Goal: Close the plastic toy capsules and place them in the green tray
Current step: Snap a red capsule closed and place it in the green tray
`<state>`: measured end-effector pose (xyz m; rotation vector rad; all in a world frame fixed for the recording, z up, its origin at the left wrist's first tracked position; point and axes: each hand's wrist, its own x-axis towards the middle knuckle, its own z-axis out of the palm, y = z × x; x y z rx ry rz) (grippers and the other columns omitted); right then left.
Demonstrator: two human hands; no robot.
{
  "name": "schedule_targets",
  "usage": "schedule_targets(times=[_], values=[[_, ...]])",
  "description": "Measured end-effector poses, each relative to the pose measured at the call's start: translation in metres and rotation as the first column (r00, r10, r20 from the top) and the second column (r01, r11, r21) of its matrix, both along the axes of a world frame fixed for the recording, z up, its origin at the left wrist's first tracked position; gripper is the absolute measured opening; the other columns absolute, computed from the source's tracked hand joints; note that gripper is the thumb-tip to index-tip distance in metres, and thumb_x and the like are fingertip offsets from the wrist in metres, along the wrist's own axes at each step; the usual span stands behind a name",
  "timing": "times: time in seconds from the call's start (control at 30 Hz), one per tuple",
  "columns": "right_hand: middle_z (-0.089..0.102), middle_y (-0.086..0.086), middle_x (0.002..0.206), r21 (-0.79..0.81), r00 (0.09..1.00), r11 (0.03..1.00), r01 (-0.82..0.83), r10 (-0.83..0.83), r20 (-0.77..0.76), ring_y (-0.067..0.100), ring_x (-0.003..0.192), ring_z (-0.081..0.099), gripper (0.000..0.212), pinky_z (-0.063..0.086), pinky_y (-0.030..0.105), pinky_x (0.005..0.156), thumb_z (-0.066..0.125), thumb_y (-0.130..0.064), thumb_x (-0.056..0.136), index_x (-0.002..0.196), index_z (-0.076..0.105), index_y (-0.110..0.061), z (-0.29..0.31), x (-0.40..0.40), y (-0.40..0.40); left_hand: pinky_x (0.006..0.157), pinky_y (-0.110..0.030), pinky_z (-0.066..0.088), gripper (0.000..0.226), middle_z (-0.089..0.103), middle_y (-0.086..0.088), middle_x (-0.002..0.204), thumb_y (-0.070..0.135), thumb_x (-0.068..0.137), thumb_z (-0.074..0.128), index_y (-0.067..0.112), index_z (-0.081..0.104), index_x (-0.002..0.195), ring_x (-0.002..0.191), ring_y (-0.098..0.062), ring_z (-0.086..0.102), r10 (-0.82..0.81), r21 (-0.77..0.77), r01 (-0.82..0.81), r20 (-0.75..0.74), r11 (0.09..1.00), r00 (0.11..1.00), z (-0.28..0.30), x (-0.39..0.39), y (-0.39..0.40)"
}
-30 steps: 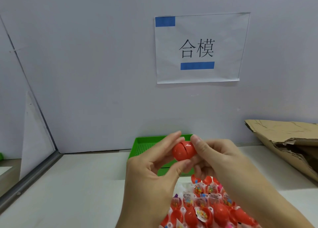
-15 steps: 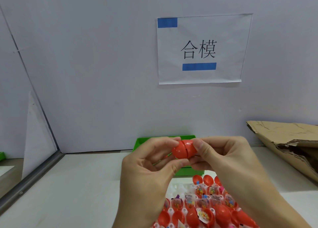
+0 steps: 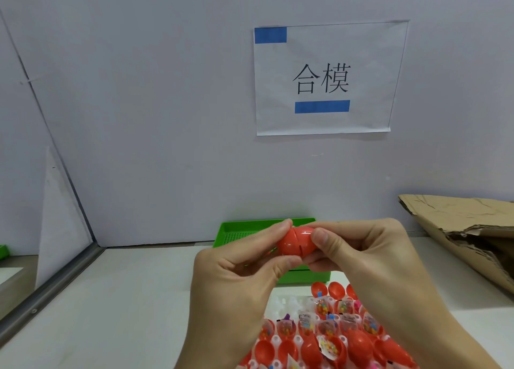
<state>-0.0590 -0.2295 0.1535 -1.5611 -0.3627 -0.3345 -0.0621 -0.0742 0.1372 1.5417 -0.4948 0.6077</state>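
A red plastic capsule [image 3: 295, 241] is pinched between both hands, lying sideways with its two halves joined along a visible seam. My left hand [image 3: 236, 282] grips its left half with thumb and fingers. My right hand [image 3: 367, 260] grips its right half. They hold it in the air in front of the green tray [image 3: 230, 231], which stands against the back wall and is partly hidden by the hands. Below them lies a white holder [image 3: 281, 303] with several open red capsule halves [image 3: 336, 290] and small toy packets [image 3: 322, 309].
A torn cardboard box [image 3: 467, 229] lies at the right. A paper sign [image 3: 325, 79] hangs on the grey back wall. A metal rail [image 3: 52, 282] and a slanted white panel [image 3: 58, 210] border the table on the left.
Both hands have pressed closer together on the capsule and shifted slightly lower; the gap between its halves has narrowed to a seam. The view has tilted a little.
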Motion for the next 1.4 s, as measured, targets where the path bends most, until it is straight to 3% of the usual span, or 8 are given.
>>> schedule_targets(times=[0.3,0.5,0.67,0.8,0.9,1.0,1.13,1.4], values=[[0.076,0.004,0.068,-0.008,1.0,1.0,0.017,-0.017,0.026,0.017,0.063,0.074,0.012,0.058,0.019,0.06,0.068,-0.027,0.07,0.069,0.079,-0.032,-0.002,0.001,0.002,0.08,-0.009,0.053,0.04,0.075,0.021,0.093,0.018,0.055,0.078,0.038,0.076,0.089,0.093,0.003,0.07,0.049,0.045,-0.05,0.03,0.998,0.998,-0.001,-0.001,0.0],[0.075,-0.001,0.066,-0.084,0.998,0.995,0.047,-0.043,0.041,0.012,0.059,0.073,0.024,0.055,0.014,0.057,0.07,-0.007,0.084,0.077,0.078,-0.029,-0.003,0.0,0.004,0.087,-0.015,0.053,0.046,0.074,0.024,0.093,0.011,0.06,0.08,0.047,0.073,0.087,0.095,0.003,0.07,0.138,0.063,-0.14,0.039,0.988,0.99,-0.006,0.001,-0.001],[0.074,-0.004,0.063,-0.129,0.995,0.989,0.069,-0.059,0.084,0.009,0.056,0.071,0.018,0.054,0.013,0.055,0.073,-0.011,0.081,0.08,0.079,-0.028,-0.005,-0.001,0.006,0.09,-0.024,0.054,0.063,0.075,0.021,0.087,-0.017,0.07,0.074,0.045,0.076,0.08,0.092,0.0,0.071,0.226,0.083,-0.226,0.015,0.971,0.974,-0.009,0.001,-0.003],[0.075,-0.008,0.064,-0.1,0.991,0.991,0.083,-0.072,0.11,0.008,0.057,0.072,0.019,0.056,0.015,0.057,0.066,-0.031,0.072,0.084,0.08,-0.024,-0.008,-0.001,0.011,0.087,-0.012,0.052,0.069,0.074,0.024,0.086,-0.019,0.071,0.073,0.049,0.073,0.083,0.092,0.003,0.07,0.284,0.09,-0.286,0.029,0.954,0.958,-0.008,-0.001,-0.005],[0.075,-0.006,0.065,-0.066,0.992,0.995,0.073,-0.065,0.109,0.009,0.059,0.072,0.018,0.057,0.017,0.057,0.064,-0.031,0.074,0.08,0.079,-0.025,-0.008,-0.002,0.011,0.083,-0.01,0.053,0.067,0.074,0.026,0.087,-0.013,0.068,0.079,0.052,0.071,0.085,0.091,0.004,0.07,0.288,0.107,-0.295,0.078,0.949,0.954,-0.008,-0.002,-0.006],[0.075,-0.001,0.063,-0.041,0.996,0.999,0.027,-0.024,0.083,0.013,0.056,0.072,0.021,0.055,0.015,0.054,0.063,-0.034,0.077,0.075,0.081,-0.023,-0.002,-0.005,0.009,0.08,-0.012,0.054,0.041,0.076,0.021,0.088,0.013,0.066,0.08,0.045,0.075,0.092,0.086,-0.001,0.073,0.223,0.083,-0.233,0.109,0.969,0.969,-0.006,-0.005,-0.009],[0.073,0.01,0.061,0.03,0.999,0.999,-0.032,0.031,0.031,0.019,0.054,0.071,0.029,0.057,0.02,0.055,0.068,-0.046,0.068,0.074,0.082,-0.022,0.007,-0.006,0.002,0.077,-0.013,0.055,0.032,0.077,0.009,0.092,0.018,0.075,0.075,0.035,0.075,0.101,0.088,-0.011,0.074,0.052,-0.041,-0.05,0.058,0.998,0.997,-0.002,-0.007,-0.014],[0.073,0.016,0.067,0.168,0.992,0.982,-0.091,0.104,-0.072,0.023,0.057,0.069,0.034,0.059,0.024,0.06,0.073,-0.047,0.062,0.083,0.076,-0.021,0.006,-0.003,-0.001,0.069,-0.012,0.055,0.044,0.078,0.002,0.087,0.028,0.054,0.083,0.03,0.077,0.097,0.078,-0.01,0.075,-0.058,-0.207,0.058,0.002,0.977,0.998,0.002,-0.005,-0.014]])
